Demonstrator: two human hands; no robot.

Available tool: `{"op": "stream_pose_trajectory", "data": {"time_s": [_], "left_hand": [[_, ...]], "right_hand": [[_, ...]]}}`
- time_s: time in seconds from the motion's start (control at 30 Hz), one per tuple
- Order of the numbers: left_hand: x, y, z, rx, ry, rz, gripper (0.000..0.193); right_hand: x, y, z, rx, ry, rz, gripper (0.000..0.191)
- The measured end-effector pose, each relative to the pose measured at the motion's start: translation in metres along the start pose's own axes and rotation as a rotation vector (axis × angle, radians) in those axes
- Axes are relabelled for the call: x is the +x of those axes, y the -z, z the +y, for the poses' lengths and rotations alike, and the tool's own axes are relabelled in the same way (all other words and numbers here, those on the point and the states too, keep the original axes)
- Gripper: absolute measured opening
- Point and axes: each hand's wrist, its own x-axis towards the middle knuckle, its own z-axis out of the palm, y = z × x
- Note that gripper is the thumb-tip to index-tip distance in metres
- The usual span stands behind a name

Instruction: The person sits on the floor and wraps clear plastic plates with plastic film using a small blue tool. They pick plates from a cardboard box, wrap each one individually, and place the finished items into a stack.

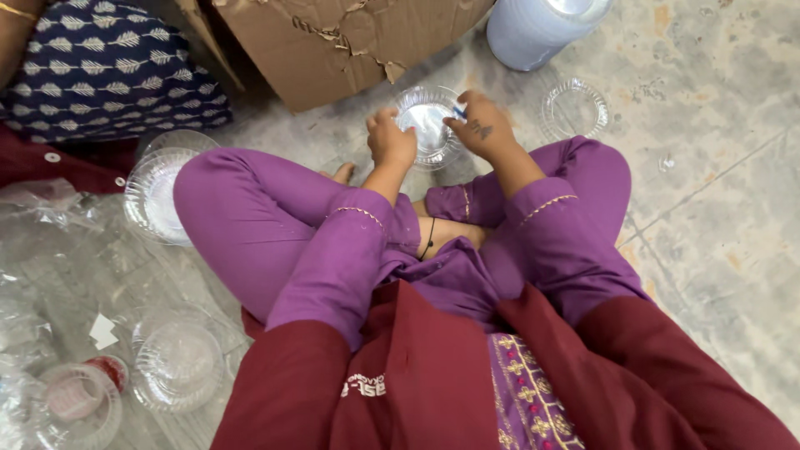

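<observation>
A clear plastic bowl (427, 125) is held over the floor (708, 217) at 12 o'clock from the seated person's crossed legs. The left hand (390, 140) is closed on the bowl's near-left rim. The right hand (482, 127) grips the right rim, with a small blue item (459, 112) pinched at the fingertips against the bowl; whether it is a sticker or a tag cannot be told.

Step in hand, as judged: the blue item is being applied to or worked at the bowl's rim. The next move would call for a steady hold by the left hand while the right presses or frees the item without cracking the thin plastic.

Packages and containers:
- A torn brown cardboard box (333, 42) is noted at 12 o'clock, beyond the bowl, its lower edge ragged.
- A pale blue round container (533, 29) stands at 1 o'clock, cut off by the frame's top edge.
- A single clear dish (573, 108) lies on the floor at 2 o'clock, well apart from the right hand.
- A stack of clear bowls (154, 192) rests at 9 o'clock, just beside the left knee.
- Further clear bowls (177, 358) and a clear tub with a red patch (79, 400) lie at 8 o'clock among crumpled clear wrapping (42, 225).
- A small white paper scrap (102, 331) lies at 8 o'clock, near the bowls.

No legible signs are recorded.
</observation>
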Motion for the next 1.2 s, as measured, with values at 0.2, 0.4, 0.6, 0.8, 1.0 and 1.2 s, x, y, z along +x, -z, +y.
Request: {"op": "stream_pose_trajectory", "data": {"time_s": [0.2, 0.4, 0.6, 0.8, 1.0, 1.2], "left_hand": [[0.012, 0.041, 0.014, -0.764, -0.488, 0.031, 0.032], [-0.028, 0.079, 0.041, -0.966, -0.401, -0.211, 0.059], [-0.072, 0.068, 0.061, -0.908, -0.59, -0.22, 0.068], [-0.093, 0.049, 0.071, -0.965, -0.47, -0.366, 0.082], [-0.083, 0.049, 0.069, -0.957, -0.437, -0.373, 0.077], [-0.058, 0.054, 0.064, -1.015, -0.334, -0.329, 0.049]], "right_hand": [[-0.016, 0.024, -0.014, 0.908, -0.015, 0.107, 0.036], [-0.053, 0.034, -0.047, 0.951, 0.098, 0.462, 0.032], [-0.054, 0.034, -0.062, 1.045, 0.045, 0.721, 0.036], [-0.05, 0.033, -0.057, 1.112, 0.104, 0.825, 0.037], [-0.049, 0.037, -0.046, 1.088, 0.106, 0.792, 0.039], [-0.047, 0.044, -0.038, 0.995, 0.198, 0.773, 0.038]]}}
